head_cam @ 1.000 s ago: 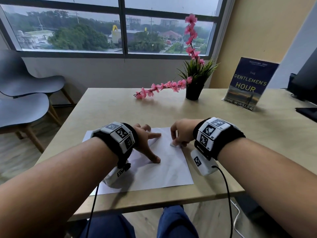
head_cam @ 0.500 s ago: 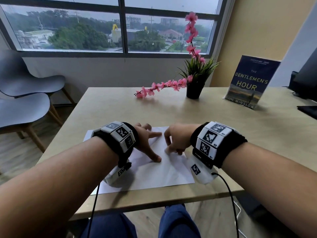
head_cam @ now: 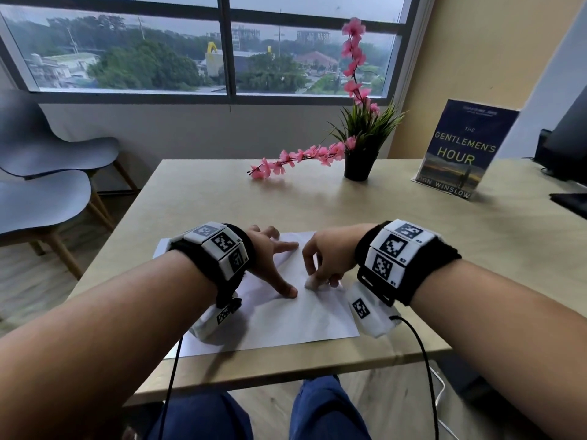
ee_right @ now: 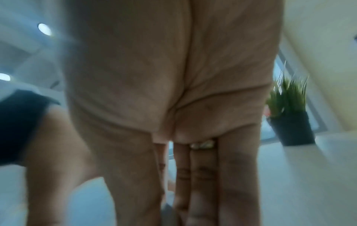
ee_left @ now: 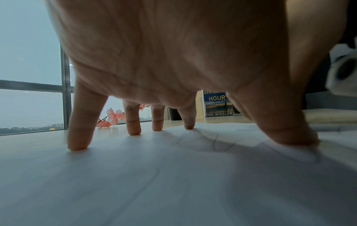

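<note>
A white sheet of paper (head_cam: 286,319) lies flat at the near edge of the wooden table (head_cam: 222,201). My left hand (head_cam: 286,268) is spread on it, fingertips and thumb pressing it down; the left wrist view shows the fingertips (ee_left: 77,145) on the paper (ee_left: 173,183), which carries faint pencil lines (ee_left: 203,140). My right hand (head_cam: 317,277) is curled just right of the left thumb and pinches a small white eraser (head_cam: 310,282) against the sheet. The right wrist view is blurred, showing only the right hand (ee_right: 173,198) with fingers pointing down.
A black pot with a green plant (head_cam: 360,163) and a pink flower branch (head_cam: 295,158) stands at the back of the table. A blue book (head_cam: 460,150) stands upright at the back right, beside a dark monitor (head_cam: 568,144). Two grey chairs (head_cam: 41,198) are on the left.
My right hand has slid toward me and a little left across the paper with the eraser. The left hand has stayed pressed in place.
</note>
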Available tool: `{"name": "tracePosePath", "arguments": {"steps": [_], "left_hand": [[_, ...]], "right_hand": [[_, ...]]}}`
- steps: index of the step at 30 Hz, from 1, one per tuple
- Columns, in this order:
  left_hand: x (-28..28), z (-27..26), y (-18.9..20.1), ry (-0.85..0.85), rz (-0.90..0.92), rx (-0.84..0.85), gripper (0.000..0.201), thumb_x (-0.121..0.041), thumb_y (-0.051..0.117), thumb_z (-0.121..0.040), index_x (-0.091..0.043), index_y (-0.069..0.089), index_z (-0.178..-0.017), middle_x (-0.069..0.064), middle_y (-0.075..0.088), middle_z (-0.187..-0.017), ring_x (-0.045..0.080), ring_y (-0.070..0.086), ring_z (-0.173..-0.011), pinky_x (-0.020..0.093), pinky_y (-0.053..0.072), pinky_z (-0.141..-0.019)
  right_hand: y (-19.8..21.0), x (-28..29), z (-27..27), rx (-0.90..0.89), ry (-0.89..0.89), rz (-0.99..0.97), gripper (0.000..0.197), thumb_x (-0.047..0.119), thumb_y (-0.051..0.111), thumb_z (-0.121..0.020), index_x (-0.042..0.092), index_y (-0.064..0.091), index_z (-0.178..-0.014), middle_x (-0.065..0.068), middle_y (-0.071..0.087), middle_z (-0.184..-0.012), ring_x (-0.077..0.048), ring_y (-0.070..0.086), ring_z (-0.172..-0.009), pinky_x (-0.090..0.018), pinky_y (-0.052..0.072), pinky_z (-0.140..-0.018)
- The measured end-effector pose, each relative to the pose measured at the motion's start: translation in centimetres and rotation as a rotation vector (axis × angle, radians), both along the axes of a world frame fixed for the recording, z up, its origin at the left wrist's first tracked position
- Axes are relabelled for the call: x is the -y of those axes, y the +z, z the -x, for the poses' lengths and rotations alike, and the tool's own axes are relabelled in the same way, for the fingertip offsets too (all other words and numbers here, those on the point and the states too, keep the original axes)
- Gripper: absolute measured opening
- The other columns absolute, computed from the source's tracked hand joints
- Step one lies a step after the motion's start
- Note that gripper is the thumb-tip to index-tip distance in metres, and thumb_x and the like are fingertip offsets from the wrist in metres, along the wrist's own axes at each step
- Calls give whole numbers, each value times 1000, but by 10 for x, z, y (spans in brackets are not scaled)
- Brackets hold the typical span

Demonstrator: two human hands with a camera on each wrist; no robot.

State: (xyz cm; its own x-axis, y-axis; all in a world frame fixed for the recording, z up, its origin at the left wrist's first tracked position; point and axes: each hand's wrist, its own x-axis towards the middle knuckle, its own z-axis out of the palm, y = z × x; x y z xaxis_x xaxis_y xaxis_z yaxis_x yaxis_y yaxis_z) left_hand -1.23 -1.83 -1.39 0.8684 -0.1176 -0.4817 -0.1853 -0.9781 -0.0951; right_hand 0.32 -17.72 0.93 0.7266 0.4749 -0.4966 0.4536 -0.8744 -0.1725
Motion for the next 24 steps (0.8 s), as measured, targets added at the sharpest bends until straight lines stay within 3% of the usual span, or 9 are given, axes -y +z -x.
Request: {"name": "tracePosePath", "arguments": {"steps": [2, 4, 9, 14, 20, 24], "left_hand": [[0, 0, 0, 2, -2, 0, 109, -90, 52, -53, -56, 2, -144, -15, 7, -155, 22, 14, -142, 47, 27, -112], [0, 0, 1, 4, -3, -4, 110, -90, 52, -52, -57, 2, -144, -15, 7, -155, 22, 14, -142, 47, 27, -112], [0, -1, 0, 3, -9, -3, 111, -91, 51, -50, -57, 1, -143, -16, 6, -156, 21, 13, -143, 48, 27, -113], [0, 0, 1, 5, -21, -13, 112, -94, 49, -47, -59, 0, -142, -18, 6, -155, 20, 14, -143, 50, 27, -112], [0, -1, 1, 2, -22, -8, 111, -92, 51, -50, -58, 0, -143, -16, 6, -156, 22, 13, -143, 50, 26, -112], [0, 0, 2, 2, -21, -6, 110, -92, 50, -51, -58, 1, -143, -17, 7, -156, 21, 14, -143, 50, 26, -112]], "right_hand": [[1, 3, -7, 68, -50, -10, 22, 33, 71, -85, 16, 65, -97, -1, 73, -74, -12, 63, -61, -19, 45, -58], [0, 5, -8, 66, -66, -27, 20, 32, 72, -85, 16, 65, -95, -1, 71, -72, -13, 62, -61, -18, 45, -56], [-2, 6, -1, -29, 21, 23, 19, 40, 72, -82, 24, 64, -88, -3, 77, -86, -11, 67, -68, -26, 53, -76], [-1, 9, -14, 78, -64, -7, 18, 34, 73, -83, 20, 64, -90, -1, 73, -75, -13, 62, -61, -18, 44, -55], [-1, 11, -7, -57, 23, 43, 21, 40, 75, -80, 24, 67, -90, -4, 77, -91, -11, 68, -70, -27, 54, -78], [1, 13, -14, 40, -22, 30, 17, 35, 73, -83, 22, 64, -89, -5, 77, -90, -14, 65, -68, -21, 47, -60]]}}
